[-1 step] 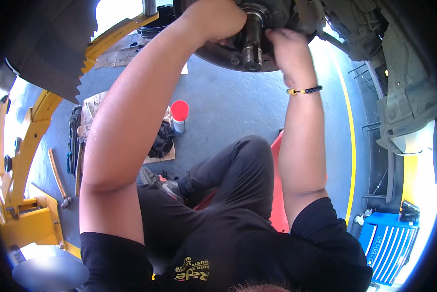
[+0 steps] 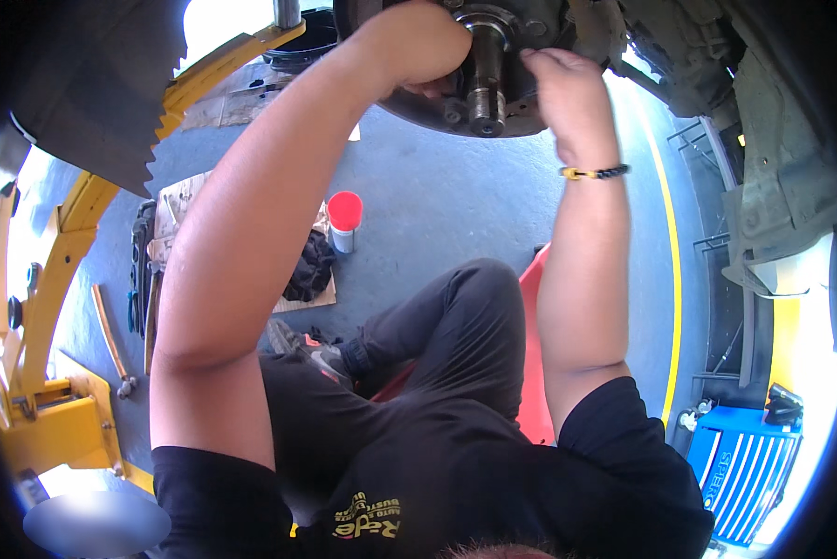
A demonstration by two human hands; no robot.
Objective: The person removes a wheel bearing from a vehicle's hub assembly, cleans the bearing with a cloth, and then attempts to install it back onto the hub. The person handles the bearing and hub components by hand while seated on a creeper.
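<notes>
A bare metal axle spindle [image 2: 487, 88] points down toward me from a round, dark brake backing plate [image 2: 418, 110] at the top of the view. My left hand [image 2: 418, 42] is curled against the plate, left of the spindle. Most of its fingers are hidden behind the back of the hand, along with whatever they grip. On the spindle's other side, my right hand [image 2: 572, 93] is at the plate's right part with thumb and fingers drawn together. Anything small between those fingertips cannot be made out. A braided bracelet [image 2: 594, 172] circles the right wrist.
Yellow lifting frame [image 2: 74, 219] stands at left; dark vehicle underbody parts [image 2: 782, 177] hang at right. On the floor are a red-topped container [image 2: 345, 212], a dark cloth [image 2: 312, 270] and a hammer [image 2: 111, 340]. A blue tool cabinet [image 2: 745, 470] is at lower right.
My right hand has shifted a little to the right, away from the spindle. The left hand stays almost in place beside it.
</notes>
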